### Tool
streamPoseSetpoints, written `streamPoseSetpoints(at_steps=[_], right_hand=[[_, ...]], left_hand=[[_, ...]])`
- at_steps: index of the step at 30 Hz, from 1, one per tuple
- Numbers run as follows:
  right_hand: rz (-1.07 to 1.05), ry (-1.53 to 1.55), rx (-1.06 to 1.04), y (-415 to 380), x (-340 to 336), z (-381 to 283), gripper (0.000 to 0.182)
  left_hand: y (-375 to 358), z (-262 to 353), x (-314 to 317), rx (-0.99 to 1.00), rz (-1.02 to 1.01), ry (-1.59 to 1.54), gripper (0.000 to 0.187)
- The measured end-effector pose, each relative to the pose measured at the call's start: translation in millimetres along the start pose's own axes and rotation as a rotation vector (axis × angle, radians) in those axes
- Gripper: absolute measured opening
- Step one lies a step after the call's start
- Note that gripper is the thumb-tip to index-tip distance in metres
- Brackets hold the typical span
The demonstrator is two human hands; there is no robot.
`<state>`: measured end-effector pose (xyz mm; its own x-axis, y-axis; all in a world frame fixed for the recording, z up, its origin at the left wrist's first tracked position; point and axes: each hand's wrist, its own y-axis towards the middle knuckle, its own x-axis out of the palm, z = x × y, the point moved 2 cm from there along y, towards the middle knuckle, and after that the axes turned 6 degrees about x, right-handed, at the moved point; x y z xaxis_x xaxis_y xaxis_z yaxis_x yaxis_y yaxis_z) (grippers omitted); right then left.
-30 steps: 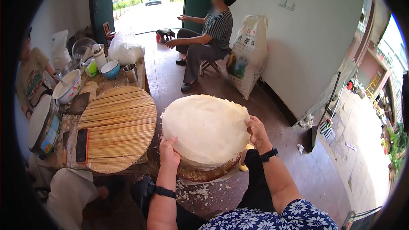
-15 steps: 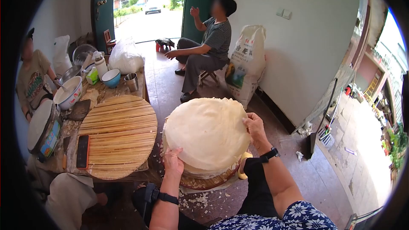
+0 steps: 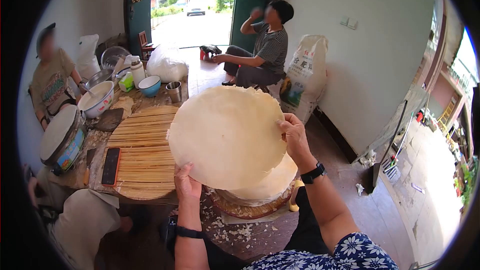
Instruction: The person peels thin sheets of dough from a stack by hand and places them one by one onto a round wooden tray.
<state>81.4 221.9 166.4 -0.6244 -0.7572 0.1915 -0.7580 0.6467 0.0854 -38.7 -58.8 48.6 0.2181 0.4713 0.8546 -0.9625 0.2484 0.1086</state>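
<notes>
Between my hands is a large, thin, round pancake (image 3: 225, 132), pale and a little ragged at the rim. My left hand (image 3: 187, 182) pinches its lower left edge. At the right edge, my right hand (image 3: 294, 132) grips it with the thumb on top. Below it lies a stack of similar pancakes (image 3: 267, 187) on a round board (image 3: 240, 211), partly hidden by the raised one. To the left, a round mat of straw stalks (image 3: 142, 170) lies on the wooden table, with the pancake's left edge over part of it.
A phone (image 3: 111, 166) rests on the mat. Left of it are a round griddle (image 3: 60, 135), a batter bowl (image 3: 97, 99), a blue bowl (image 3: 150, 87) and a metal cup (image 3: 174, 91). Two people sit nearby. A white sack (image 3: 306, 75) leans by the wall; crumbs (image 3: 240, 232) litter the floor.
My hands have lifted the top pancake off the stack and moved it up and left, tilting it. The seated person by the door has raised a hand nearer the head.
</notes>
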Motion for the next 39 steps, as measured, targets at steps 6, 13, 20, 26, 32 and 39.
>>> streamPoseSetpoints(at_steps=[6,13,20,26,32,39], right_hand=[[-0.27,0.07,-0.021,24,80,2,0.027],[-0.215,-0.017,0.058,23,92,24,0.05],[-0.135,-0.079,0.111,1,28,50,0.03],[-0.179,-0.018,0.293,-26,5,76,0.025],[-0.393,-0.003,0.478,-53,46,108,0.029],[-0.524,0.203,0.681,-52,101,151,0.045]], left_hand=[[5,55,-29,0.177,0.119,-0.07,0.053],[18,67,-79,0.337,0.444,-0.032,0.052],[22,64,-96,0.416,0.45,0.046,0.053],[24,72,-94,0.316,0.544,-0.07,0.044],[26,87,-100,0.241,0.595,-0.16,0.043],[25,83,-108,0.248,0.601,-0.153,0.043]])
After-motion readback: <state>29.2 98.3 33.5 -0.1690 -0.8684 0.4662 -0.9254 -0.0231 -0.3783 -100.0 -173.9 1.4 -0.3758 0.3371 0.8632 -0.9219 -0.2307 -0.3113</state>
